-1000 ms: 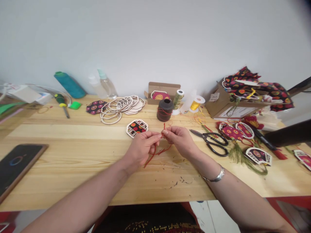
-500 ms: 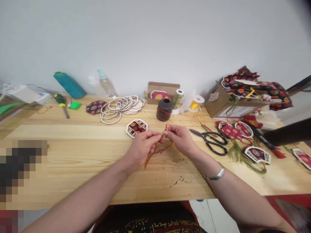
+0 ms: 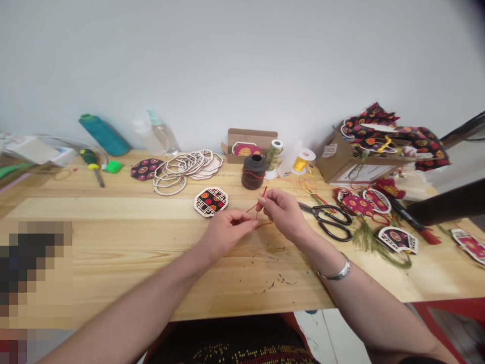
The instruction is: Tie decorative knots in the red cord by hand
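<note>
Fine red cord (image 3: 253,206) stretches between my two hands above the wooden table. My left hand (image 3: 233,226) pinches one part of it between thumb and fingers. A short piece of the cord sticks up from the pinched fingertips of my right hand (image 3: 276,207), and a loop hangs below them. Left of my hands lies an octagonal ornament (image 3: 211,201) with a white lattice rim and black patterned fabric. Behind my hands a dark spool (image 3: 253,172) stands with red cord around it. Black-handled scissors (image 3: 329,217) lie to the right of my right hand.
White lattice frames (image 3: 182,169) and bottles (image 3: 161,134) are at the back left, near a teal thread cone (image 3: 104,135) and screwdriver (image 3: 92,164). A cardboard box (image 3: 333,156) of fabric stands at the back right, with tasselled ornaments (image 3: 397,239) before it.
My hands have moved slightly apart, drawing the red cord out between them. The cord end that trailed below my left hand no longer shows there. The view has shifted slightly.
</note>
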A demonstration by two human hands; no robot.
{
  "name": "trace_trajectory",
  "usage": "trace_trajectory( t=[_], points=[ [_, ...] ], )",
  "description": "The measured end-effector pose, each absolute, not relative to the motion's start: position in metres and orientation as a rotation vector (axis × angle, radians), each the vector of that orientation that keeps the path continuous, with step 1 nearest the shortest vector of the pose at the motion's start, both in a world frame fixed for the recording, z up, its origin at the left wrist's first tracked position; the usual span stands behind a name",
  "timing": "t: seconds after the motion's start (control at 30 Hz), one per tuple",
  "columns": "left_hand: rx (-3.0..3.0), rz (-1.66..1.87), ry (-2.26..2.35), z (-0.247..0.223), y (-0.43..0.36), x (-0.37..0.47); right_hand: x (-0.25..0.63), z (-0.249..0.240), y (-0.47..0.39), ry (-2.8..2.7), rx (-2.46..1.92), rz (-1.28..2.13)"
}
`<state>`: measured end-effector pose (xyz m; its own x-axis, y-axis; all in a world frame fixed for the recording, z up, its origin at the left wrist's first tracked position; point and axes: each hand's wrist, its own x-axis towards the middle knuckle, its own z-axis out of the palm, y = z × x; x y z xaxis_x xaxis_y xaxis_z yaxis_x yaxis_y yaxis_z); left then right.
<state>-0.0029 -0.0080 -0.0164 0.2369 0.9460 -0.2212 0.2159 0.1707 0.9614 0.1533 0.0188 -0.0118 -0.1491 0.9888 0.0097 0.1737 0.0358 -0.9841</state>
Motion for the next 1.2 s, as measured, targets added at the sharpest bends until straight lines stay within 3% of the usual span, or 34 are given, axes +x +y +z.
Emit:
trace_trajectory(
  t=[0.2,0.37,0.53,0.77,1.2],
  points=[
    [1.653,0.879,1.213,-0.023,-0.01,-0.001,0.15,-0.007,0.014,-1.168,-1.069,1.611],
    [2.011,1.048,1.312,-0.014,-0.016,-0.003,0.152,-0.005,0.015,-1.166,-1.077,1.596],
    [1.737,1.384,1.314,-0.008,-0.019,-0.005,0.15,-0.005,0.014,-1.283,-1.113,1.533],
    [1.228,1.028,1.055,-0.013,-0.012,0.0,0.147,-0.005,0.011,-1.415,-1.167,1.472],
    [0.896,0.928,1.043,-0.017,-0.005,-0.003,0.15,-0.008,0.014,-1.496,-1.26,1.388]
  ],
)
